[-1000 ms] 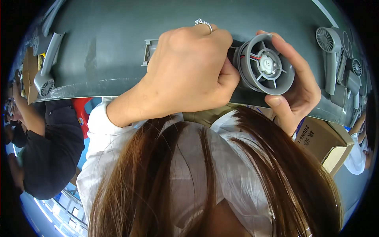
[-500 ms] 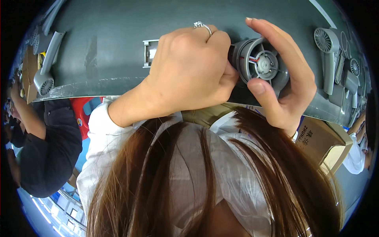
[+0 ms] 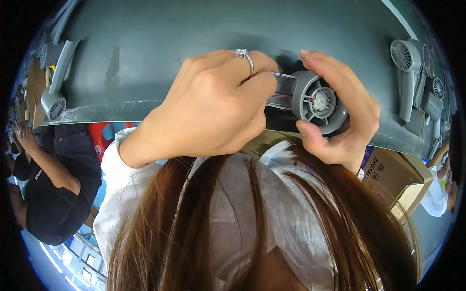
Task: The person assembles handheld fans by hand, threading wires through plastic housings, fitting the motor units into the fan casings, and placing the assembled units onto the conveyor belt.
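Between my hands is a grey handheld fan body, its round housing (image 3: 297,99) facing up toward me. Inside the ring, spokes meet at a silver motor (image 3: 322,101), with a bit of red wire beside it. To the left runs the open, frame-like handle (image 3: 282,92). My left hand (image 3: 221,99), with a ring on one finger, is closed over that handle and hides most of it. Thumb below and fingers above, my right hand (image 3: 347,104) curves around the housing's right side and holds its rim. The left fingertips are hidden.
A grey handle part with a round grille (image 3: 57,107) lies at the dark table's (image 3: 131,53) left edge. Several similar fan parts (image 3: 403,56) are grouped at the right. An open cardboard box (image 3: 395,174) stands below the right edge. A person in black (image 3: 63,189) is at the left.
The fan body has shifted toward me and turned slightly. My left hand has moved left and nearer, so part of the handle now shows between my hands. My right hand has come nearer too.
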`<state>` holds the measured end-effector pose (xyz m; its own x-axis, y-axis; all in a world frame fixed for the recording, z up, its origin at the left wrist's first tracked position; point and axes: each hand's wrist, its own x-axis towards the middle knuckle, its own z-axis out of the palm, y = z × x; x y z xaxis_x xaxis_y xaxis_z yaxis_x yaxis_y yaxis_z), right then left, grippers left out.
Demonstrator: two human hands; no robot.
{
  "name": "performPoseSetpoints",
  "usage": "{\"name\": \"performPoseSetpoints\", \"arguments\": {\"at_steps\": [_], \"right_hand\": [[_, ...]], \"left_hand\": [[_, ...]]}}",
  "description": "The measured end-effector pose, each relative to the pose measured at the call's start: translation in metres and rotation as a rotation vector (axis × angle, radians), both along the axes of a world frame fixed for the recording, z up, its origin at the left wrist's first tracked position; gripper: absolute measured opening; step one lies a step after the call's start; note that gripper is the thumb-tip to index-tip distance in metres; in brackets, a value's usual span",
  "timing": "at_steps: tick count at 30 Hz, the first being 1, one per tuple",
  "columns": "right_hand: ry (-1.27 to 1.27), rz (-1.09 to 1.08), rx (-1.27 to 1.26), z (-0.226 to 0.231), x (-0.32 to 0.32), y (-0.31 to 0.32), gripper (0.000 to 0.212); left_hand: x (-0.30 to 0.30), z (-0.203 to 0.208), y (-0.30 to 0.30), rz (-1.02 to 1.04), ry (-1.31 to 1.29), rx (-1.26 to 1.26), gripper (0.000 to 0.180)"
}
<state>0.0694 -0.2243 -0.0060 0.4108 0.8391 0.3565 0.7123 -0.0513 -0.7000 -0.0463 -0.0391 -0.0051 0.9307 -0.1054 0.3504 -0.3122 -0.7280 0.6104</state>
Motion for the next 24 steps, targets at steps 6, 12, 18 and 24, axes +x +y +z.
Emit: {"name": "performPoseSetpoints", "arguments": {"at_steps": [6,12,18,24], "right_hand": [[-0.041,-0.043,0.174,-0.01,0.001,0.009,0.049],[-0.103,-0.07,0.248,-0.017,0.002,0.01,0.046],[-0.119,-0.006,0.214,-0.019,0.004,0.006,0.059],[-0.106,-0.008,0.215,-0.018,0.005,0.005,0.059]], "left_hand": [[0.0,-0.003,0.005,-0.072,-0.006,0.024,0.009],[0.001,0.002,0.006,-0.082,0.045,0.016,0.009],[0.0,0.0,0.007,-0.057,0.071,-0.015,0.008],[0.001,0.007,0.006,-0.06,0.143,0.009,0.006]]}}
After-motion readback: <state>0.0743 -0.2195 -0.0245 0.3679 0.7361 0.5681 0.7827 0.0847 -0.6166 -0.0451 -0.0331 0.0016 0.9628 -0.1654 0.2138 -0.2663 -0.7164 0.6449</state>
